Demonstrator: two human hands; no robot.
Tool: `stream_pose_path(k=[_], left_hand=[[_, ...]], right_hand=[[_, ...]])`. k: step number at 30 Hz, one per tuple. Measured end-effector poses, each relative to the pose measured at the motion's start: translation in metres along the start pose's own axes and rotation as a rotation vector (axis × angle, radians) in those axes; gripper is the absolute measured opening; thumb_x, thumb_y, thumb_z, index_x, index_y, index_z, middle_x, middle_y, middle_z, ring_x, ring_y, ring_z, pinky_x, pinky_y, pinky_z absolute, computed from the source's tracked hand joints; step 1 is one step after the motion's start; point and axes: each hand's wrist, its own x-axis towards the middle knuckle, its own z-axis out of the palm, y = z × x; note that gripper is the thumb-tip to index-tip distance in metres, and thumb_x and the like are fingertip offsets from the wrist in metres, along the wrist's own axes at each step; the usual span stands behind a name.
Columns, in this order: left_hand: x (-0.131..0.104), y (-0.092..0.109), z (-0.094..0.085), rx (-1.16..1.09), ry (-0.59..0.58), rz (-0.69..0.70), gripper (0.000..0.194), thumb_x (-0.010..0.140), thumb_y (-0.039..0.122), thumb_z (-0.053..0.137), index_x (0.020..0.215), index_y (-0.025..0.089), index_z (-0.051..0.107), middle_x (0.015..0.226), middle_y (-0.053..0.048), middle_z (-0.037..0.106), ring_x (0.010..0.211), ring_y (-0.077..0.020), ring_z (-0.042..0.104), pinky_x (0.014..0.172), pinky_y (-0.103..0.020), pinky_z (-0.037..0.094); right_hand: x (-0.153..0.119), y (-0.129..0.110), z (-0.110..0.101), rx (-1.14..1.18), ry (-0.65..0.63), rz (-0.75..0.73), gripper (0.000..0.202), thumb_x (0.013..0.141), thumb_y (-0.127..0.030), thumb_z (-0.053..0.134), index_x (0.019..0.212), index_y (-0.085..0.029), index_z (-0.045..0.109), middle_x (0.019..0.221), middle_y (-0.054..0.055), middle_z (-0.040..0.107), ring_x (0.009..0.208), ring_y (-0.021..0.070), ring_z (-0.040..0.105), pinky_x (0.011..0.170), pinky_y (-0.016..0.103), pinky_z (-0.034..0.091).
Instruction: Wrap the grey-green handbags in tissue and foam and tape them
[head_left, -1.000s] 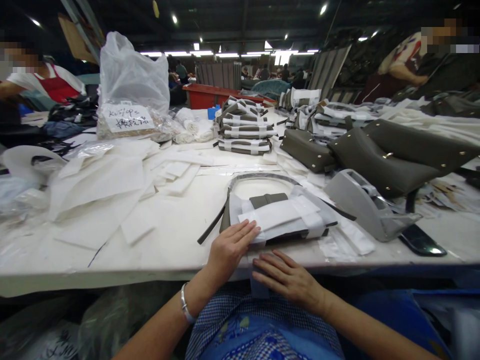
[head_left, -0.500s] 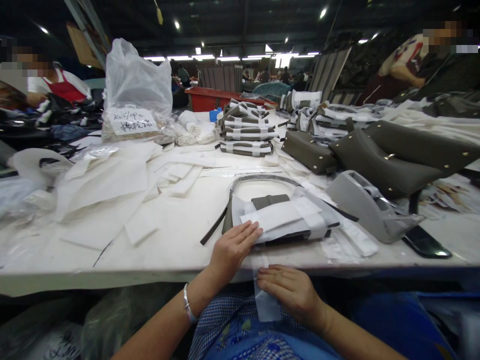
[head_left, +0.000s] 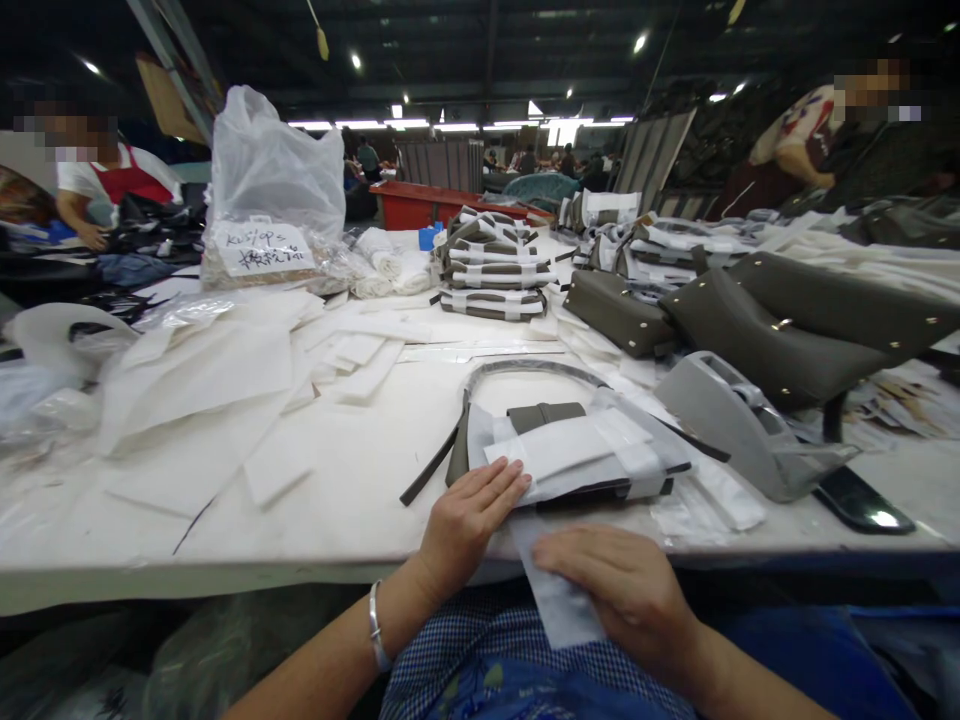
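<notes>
An olive-grey handbag (head_left: 546,412) lies at the table's front edge, partly covered by white foam sheet (head_left: 574,448). Its handle (head_left: 536,368), wrapped in clear film, arches away from me, and a dark strap (head_left: 431,468) sticks out to the left. My left hand (head_left: 476,510) rests on the bag's near left corner, its fingers stretched out flat. From under that corner a translucent strip (head_left: 559,600) hangs over the table edge. My right hand (head_left: 622,575), slightly blurred, has its fingers closed on the strip's right side.
A grey tape dispenser (head_left: 720,415) and a phone (head_left: 862,500) are to the right. Behind them lie unwrapped olive bags (head_left: 772,320). Wrapped bags (head_left: 495,270) are stacked at the back. Loose white sheets (head_left: 202,370) and a labelled plastic bag (head_left: 274,170) occupy the left. Co-workers stand on both sides.
My right hand has shifted right and tilted, swinging the strip's lower end to the right. My left hand stays on the bag. The view has tipped slightly upward.
</notes>
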Motion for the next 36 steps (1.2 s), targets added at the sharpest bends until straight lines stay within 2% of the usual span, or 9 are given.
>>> stream_pose_path(k=[3, 7, 12, 18, 23, 27, 30, 33, 36], left_hand=[[0.000, 0.001, 0.000, -0.005, 0.014, 0.000, 0.039, 0.098, 0.012, 0.049, 0.137, 0.015, 0.053, 0.137, -0.009, 0.061, 0.131, -0.0222, 0.053, 0.105, -0.040, 0.052], [0.004, 0.002, -0.001, -0.035, 0.055, -0.040, 0.030, 0.100, 0.017, 0.045, 0.125, 0.015, 0.061, 0.127, -0.009, 0.067, 0.123, -0.0212, 0.059, 0.101, -0.036, 0.054], [0.008, 0.004, 0.001, -0.050, 0.110, -0.132, 0.024, 0.100, 0.017, 0.043, 0.111, 0.015, 0.065, 0.109, -0.011, 0.070, 0.100, -0.0198, 0.068, 0.087, -0.033, 0.060], [0.007, 0.003, 0.001, -0.102, 0.157, -0.139, 0.025, 0.099, 0.011, 0.042, 0.111, 0.010, 0.064, 0.100, -0.011, 0.070, 0.098, -0.0197, 0.067, 0.088, -0.031, 0.059], [0.002, 0.001, 0.003, -0.047, 0.218, -0.166, 0.026, 0.099, 0.013, 0.044, 0.114, 0.012, 0.065, 0.109, -0.013, 0.071, 0.101, -0.0190, 0.069, 0.088, -0.028, 0.059], [0.003, 0.003, 0.002, 0.028, 0.143, -0.112, 0.033, 0.099, 0.011, 0.043, 0.124, 0.016, 0.063, 0.121, -0.012, 0.069, 0.111, -0.0204, 0.067, 0.091, -0.031, 0.059], [0.005, 0.005, 0.002, 0.092, 0.068, -0.087, 0.035, 0.100, 0.013, 0.039, 0.125, 0.015, 0.064, 0.131, -0.012, 0.064, 0.121, -0.0242, 0.061, 0.096, -0.035, 0.057], [0.004, 0.004, 0.005, 0.140, 0.060, -0.066, 0.037, 0.099, 0.010, 0.038, 0.125, 0.013, 0.064, 0.132, -0.011, 0.064, 0.124, -0.0253, 0.060, 0.096, -0.036, 0.058], [0.001, 0.001, 0.007, 0.174, 0.056, -0.037, 0.042, 0.097, 0.006, 0.035, 0.130, 0.010, 0.060, 0.131, -0.009, 0.065, 0.121, -0.0231, 0.062, 0.096, -0.033, 0.058]], right_hand=[[0.032, 0.020, -0.005, -0.026, 0.025, 0.022, 0.036, 0.090, -0.004, 0.046, 0.112, -0.023, 0.069, 0.098, 0.003, 0.078, 0.088, 0.0170, 0.073, 0.089, 0.032, 0.057], [0.060, 0.048, 0.009, -0.043, 0.049, 0.079, 0.026, 0.090, -0.010, 0.054, 0.103, -0.023, 0.072, 0.096, 0.003, 0.077, 0.086, 0.0193, 0.072, 0.085, 0.034, 0.055], [0.066, 0.066, 0.027, 0.008, -0.030, 0.266, 0.025, 0.087, -0.010, 0.055, 0.095, -0.025, 0.074, 0.094, 0.001, 0.076, 0.088, 0.0195, 0.070, 0.081, 0.032, 0.055], [0.073, 0.074, 0.033, -0.007, -0.081, 0.467, 0.015, 0.085, -0.017, 0.068, 0.076, -0.027, 0.074, 0.091, -0.001, 0.073, 0.089, 0.0193, 0.066, 0.082, 0.032, 0.052], [0.080, 0.079, 0.033, -0.076, -0.176, 0.589, 0.015, 0.082, -0.021, 0.074, 0.068, -0.024, 0.068, 0.091, -0.003, 0.069, 0.074, 0.0146, 0.066, 0.067, 0.028, 0.048], [0.087, 0.086, 0.033, -0.138, -0.252, 0.599, 0.013, 0.082, -0.022, 0.073, 0.075, -0.023, 0.062, 0.089, -0.004, 0.065, 0.065, 0.0117, 0.061, 0.060, 0.026, 0.043], [0.095, 0.092, 0.035, -0.182, -0.273, 0.604, 0.017, 0.080, -0.020, 0.074, 0.084, -0.023, 0.058, 0.084, -0.003, 0.064, 0.064, 0.0127, 0.059, 0.057, 0.025, 0.039], [0.101, 0.095, 0.040, -0.166, -0.238, 0.605, 0.021, 0.079, -0.018, 0.074, 0.086, -0.023, 0.055, 0.079, -0.004, 0.063, 0.061, 0.0127, 0.056, 0.056, 0.025, 0.037], [0.098, 0.096, 0.034, -0.119, -0.165, 0.567, 0.023, 0.080, -0.014, 0.072, 0.093, -0.022, 0.056, 0.086, -0.002, 0.065, 0.062, 0.0114, 0.057, 0.062, 0.025, 0.044]])
